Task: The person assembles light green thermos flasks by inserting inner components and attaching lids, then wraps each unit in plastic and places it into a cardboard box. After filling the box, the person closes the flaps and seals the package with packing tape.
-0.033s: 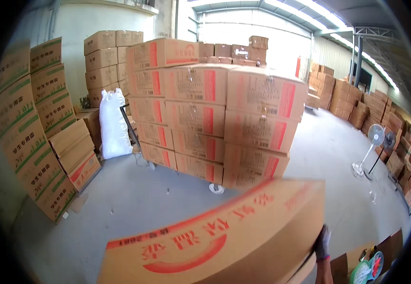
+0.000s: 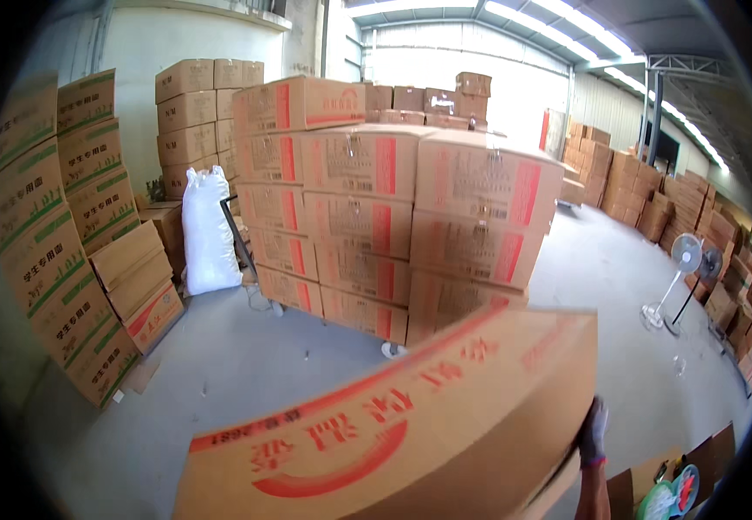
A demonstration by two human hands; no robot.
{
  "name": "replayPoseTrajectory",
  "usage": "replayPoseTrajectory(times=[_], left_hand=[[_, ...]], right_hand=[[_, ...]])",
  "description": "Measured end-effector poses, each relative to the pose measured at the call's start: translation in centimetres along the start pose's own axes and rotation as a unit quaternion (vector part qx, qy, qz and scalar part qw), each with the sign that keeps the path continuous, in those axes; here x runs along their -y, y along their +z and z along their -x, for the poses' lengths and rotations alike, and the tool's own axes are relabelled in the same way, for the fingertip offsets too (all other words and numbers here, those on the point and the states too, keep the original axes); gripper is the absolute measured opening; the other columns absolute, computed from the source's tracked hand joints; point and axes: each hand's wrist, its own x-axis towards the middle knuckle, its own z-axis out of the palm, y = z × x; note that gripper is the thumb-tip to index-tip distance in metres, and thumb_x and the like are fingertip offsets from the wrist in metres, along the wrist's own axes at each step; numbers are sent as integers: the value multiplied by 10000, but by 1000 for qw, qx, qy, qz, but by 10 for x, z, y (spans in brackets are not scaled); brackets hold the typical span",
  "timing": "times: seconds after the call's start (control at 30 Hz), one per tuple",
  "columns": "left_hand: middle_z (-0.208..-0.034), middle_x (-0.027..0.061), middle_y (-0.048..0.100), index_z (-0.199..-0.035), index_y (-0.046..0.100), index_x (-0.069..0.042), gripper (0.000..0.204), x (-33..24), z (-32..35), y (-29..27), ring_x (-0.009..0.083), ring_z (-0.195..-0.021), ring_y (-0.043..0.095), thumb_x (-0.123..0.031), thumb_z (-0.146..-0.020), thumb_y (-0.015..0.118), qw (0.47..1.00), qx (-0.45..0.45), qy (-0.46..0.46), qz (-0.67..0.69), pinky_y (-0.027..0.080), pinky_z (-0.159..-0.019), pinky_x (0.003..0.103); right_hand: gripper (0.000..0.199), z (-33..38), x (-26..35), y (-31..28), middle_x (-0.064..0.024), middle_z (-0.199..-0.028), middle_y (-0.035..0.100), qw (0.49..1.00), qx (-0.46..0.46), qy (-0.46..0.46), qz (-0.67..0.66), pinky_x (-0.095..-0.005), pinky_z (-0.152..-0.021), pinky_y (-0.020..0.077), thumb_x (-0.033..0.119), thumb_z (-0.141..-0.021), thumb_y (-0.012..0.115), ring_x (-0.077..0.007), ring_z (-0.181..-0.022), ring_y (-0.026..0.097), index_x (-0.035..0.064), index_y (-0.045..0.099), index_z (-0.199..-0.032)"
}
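A large brown cardboard box with red print and a red stripe fills the lower middle of the view, held up in front of me. My right hand, in a pale glove, presses against the box's right end, its fingers partly hidden by the edge. My left hand is not in view. Just beyond the held box stands a stack of similar red-striped boxes, several layers high, with one extra box on top at its left. A wheel shows under the stack.
Green-striped boxes are piled at the left, with a stuffed white sack leaning near the stack. A standing fan and long rows of boxes line the right side. At lower right, an open box sits with a green basin.
The held box has risen slightly in view, its far edge covering a little more of the stack. My right hand has moved up with it.
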Motion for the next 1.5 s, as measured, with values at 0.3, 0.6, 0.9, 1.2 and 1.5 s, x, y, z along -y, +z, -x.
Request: replayPoseTrajectory(times=[0.3, 0.6, 0.9, 1.2, 1.5], left_hand=[[-1201, 95, 616, -1313, 501, -52, 603, -156, -185, 148, 245, -1115, 562, -533, -959, 419, 974, 131, 102, 152, 466, -936, 427], [-1266, 101, 592, -1368, 459, -76, 598, -236, -382, 234, 268, -1178, 542, -508, -956, 436, 907, 244, 145, 310, 450, -980, 466], [-1123, 97, 651, -1318, 482, -86, 496, -343, -539, 245, 282, -1026, 645, -450, -1004, 357, 896, 337, 130, 259, 536, -876, 460], [-1419, 193, 379, -1427, 355, 4, 465, -318, -589, 115, 317, -1304, 390, -171, -999, 410, 778, -135, 556, -258, 298, -1099, 428], [-1547, 213, 236, -1474, 302, -6, 607, -428, -696, 101, 406, -1439, 162, -190, -906, 415, 432, -292, 691, -501, 90, -1126, 570]], right_hand=[[267, -289, 496, 16, -182, -969, 595, 778, -303, -527, 159, -397, -816, 462, 220, -984, 464, -323, -931, 588, -12, 573, -1059], [256, -493, 865, 183, -191, -979, 642, 765, -290, -574, 30, -461, -802, 502, 256, -977, 434, -402, -947, 610, 61, 579, -1057], [291, -488, 681, 258, -149, -1002, 696, 796, -167, -567, -133, -331, -760, 546, 112, -992, 467, -217, -880, 693, 38, 602, -1239], [370, -412, 526, 462, -284, -1454, 355, 889, -120, -439, -45, -472, -1106, 305, 146, -983, 452, -460, -1367, 329, 91, 544, -1337], [352, -434, 518, 528, -306, -1465, 321, 802, -289, -469, 230, -602, -1090, 257, 236, -879, 583, -592, -1343, 227, 144, 646, -1213]])
